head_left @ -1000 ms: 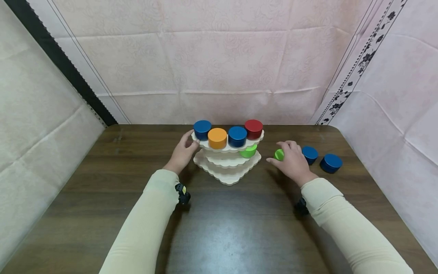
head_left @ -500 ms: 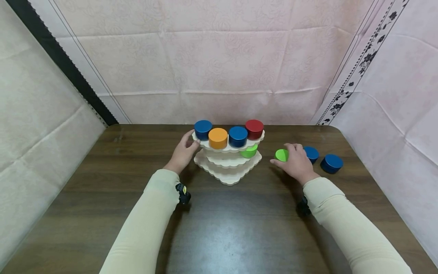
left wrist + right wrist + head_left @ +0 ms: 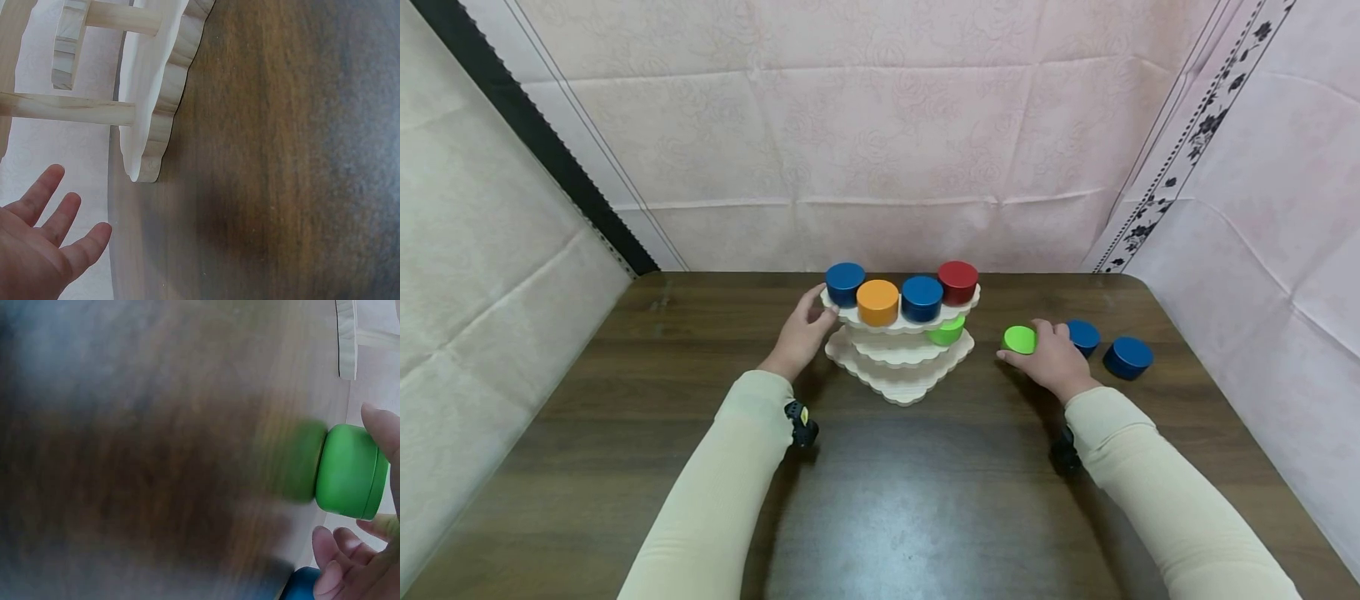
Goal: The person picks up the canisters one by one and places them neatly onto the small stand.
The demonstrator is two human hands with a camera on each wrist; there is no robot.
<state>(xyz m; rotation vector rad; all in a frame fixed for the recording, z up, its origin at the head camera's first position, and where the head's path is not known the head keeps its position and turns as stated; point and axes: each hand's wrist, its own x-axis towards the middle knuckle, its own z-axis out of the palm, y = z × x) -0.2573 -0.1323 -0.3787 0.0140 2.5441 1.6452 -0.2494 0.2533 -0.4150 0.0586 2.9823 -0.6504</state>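
Note:
A tiered wooden stand (image 3: 895,367) stands mid-table. Its top tier carries a blue (image 3: 845,283), an orange (image 3: 877,302), another blue (image 3: 921,297) and a red cylinder (image 3: 958,282). A green cylinder (image 3: 946,332) sits on the tier below. My left hand (image 3: 801,333) rests its fingers against the top tier's left edge. The left wrist view shows its fingers (image 3: 56,212) straight beside the stand's base (image 3: 156,125). To the right of the stand, my right hand (image 3: 1052,358) pinches a second green cylinder (image 3: 1019,339) (image 3: 350,472) between thumb (image 3: 381,428) and fingers.
Two loose blue cylinders (image 3: 1083,337) (image 3: 1127,357) lie on the dark wooden table (image 3: 880,500) just right of my right hand. Pink cloth walls close in behind and on both sides. The table's right edge runs near the blue cylinders.
My right hand has shifted slightly right and settled around the green cylinder, whose top now shows more fully. The left hand and the stand have stayed put.

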